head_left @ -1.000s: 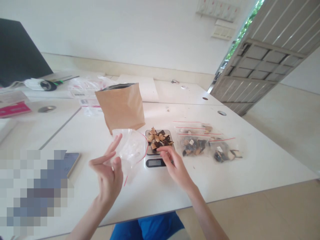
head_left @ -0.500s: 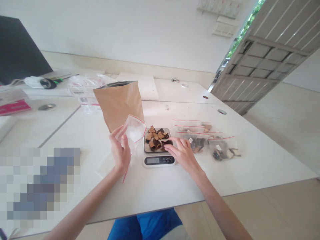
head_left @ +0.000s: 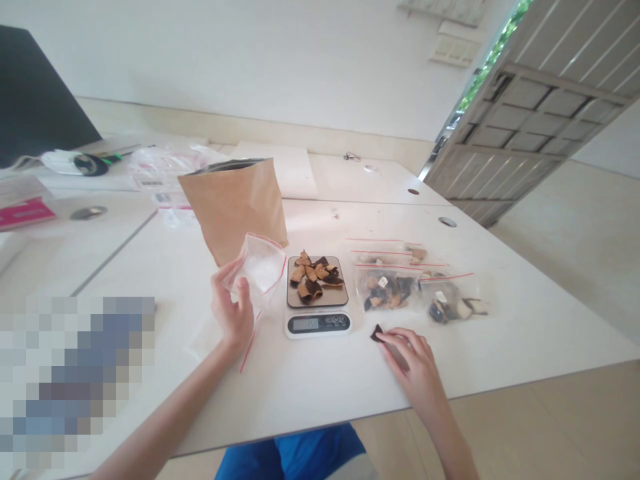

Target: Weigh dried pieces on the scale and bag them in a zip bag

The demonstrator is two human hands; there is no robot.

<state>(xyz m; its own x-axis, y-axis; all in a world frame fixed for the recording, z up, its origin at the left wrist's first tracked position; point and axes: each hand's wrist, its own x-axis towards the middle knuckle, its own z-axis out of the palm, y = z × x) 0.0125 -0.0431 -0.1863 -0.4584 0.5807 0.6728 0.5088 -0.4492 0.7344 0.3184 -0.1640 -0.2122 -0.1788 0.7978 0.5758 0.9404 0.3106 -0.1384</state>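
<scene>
Your right hand point(head_left: 417, 363) is palm-down, its fingers pinching a dark dried piece point(head_left: 376, 333) close to the table point(head_left: 310, 377); contact there is hard to tell. Your left hand point(head_left: 233, 310), thumb raised, grips a transparent bag point(head_left: 265, 263) left of the scale point(head_left: 320, 325), which carries the other dried pieces point(head_left: 315, 273). A strip of table separates the scale from the near edge. Filled bags point(head_left: 390, 290) lie beyond your right hand, the paper bag point(head_left: 235, 207) behind your left. Half a second ago your right fingers were over the scale's plate; now they're off to its right.
</scene>
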